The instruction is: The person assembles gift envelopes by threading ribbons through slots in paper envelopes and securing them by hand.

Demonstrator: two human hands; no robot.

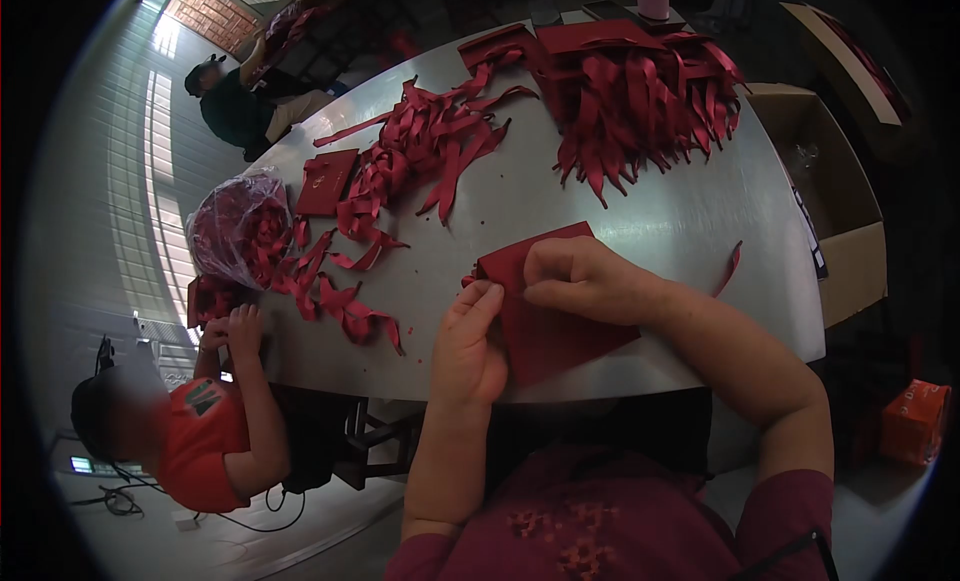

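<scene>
A flat red card or folder [570,331] lies near the table's front edge, between my hands. At its left edge my left hand [475,346] has thumb and fingers pinched together, with a bit of dark red ribbon [470,278] showing by the fingertips. Over the card's upper part, my right hand [575,276] is closed, thumb against the curled fingers; whatever it holds, if anything, is too small to make out.
Loose red ribbons [420,141] and a small red card [326,183] lie left. A stack with hanging ribbons [640,91] is at the back. A plastic bag [240,226], a seated co-worker [215,431] and an open carton [850,181] flank the table [700,221].
</scene>
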